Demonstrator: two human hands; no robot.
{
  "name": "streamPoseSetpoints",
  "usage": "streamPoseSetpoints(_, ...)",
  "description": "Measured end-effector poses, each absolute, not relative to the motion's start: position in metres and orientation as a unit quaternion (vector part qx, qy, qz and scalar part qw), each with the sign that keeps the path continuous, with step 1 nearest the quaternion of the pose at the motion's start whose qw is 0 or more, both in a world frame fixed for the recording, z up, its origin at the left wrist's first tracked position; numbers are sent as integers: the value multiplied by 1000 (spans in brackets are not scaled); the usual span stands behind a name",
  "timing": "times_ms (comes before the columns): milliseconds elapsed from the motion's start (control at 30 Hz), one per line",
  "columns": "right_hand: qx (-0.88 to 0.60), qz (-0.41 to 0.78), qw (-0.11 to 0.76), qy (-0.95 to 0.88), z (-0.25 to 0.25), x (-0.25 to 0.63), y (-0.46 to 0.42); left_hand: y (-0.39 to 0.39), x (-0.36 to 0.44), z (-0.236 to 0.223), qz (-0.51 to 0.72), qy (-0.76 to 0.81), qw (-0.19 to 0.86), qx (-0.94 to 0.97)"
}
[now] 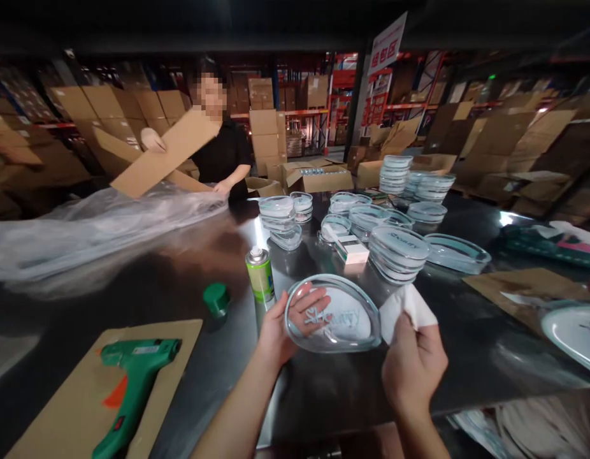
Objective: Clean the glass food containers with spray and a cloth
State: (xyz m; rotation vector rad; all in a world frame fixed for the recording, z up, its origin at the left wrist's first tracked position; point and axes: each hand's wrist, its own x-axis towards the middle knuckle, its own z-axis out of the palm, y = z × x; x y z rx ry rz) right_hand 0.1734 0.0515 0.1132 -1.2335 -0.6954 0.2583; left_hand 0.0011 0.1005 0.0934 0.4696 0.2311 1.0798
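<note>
My left hand [278, 328] holds a clear half-moon dish [352, 319] by its left side. Several of its fingers lie behind the dish and show through it. Pale lettering runs across the dish's middle. In my right hand [414, 360] a folded white wipe [407, 309] is pinched, close to the dish's right rim. Beyond the dish are a stack of similar clear dishes [400, 255] and a small white box [353, 250]. A green spray can [259, 274] without its cap stands upright left of the dish, and a green cap [216, 298] lies near it.
A green glue gun [137, 366] lies on cardboard [75, 389] at the front left. Plastic film [99, 223] covers the far left edge. Across the table a co-worker [228, 150] holds a cardboard sheet [168, 153]. Another lettered dish [575, 331] is at the right edge.
</note>
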Motion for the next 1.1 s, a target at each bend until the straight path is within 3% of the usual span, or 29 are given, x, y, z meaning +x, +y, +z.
streamPoseSetpoints(100, -577, -113, 575, -569, 110, 172, 46, 102, 0, 92, 519, 123, 817, 221)
streamPoseSetpoints(233, -554, -216, 394, -700, 117, 156, 47, 100, 3, 91, 520, 127, 813, 227)
streamPoseSetpoints(367, -553, -227, 355, -719, 123, 139, 55, 97, 8, 91, 518, 143, 810, 235)
streamPoseSetpoints(600, -471, -226, 366, -770, 106, 119, 54, 99, 8, 88, 523, 155, 810, 214)
streamPoseSetpoints(700, -443, -107, 369, -810, 107, 132, 42, 104, 5, 87, 542, 155, 804, 190)
streamPoseSetpoints(800, -419, 158, 406, -796, 110, 155, 25, 109, 4, 89, 572, 140, 791, 166)
streamPoseSetpoints(1000, -477, 552, 534, -427, 65, 148, 9, 105, 8, 92, 570, 89, 807, 123)
streamPoseSetpoints(1100, -464, 595, 592, -284, 46, 125, 13, 104, 10, 89, 549, 70, 822, 137)
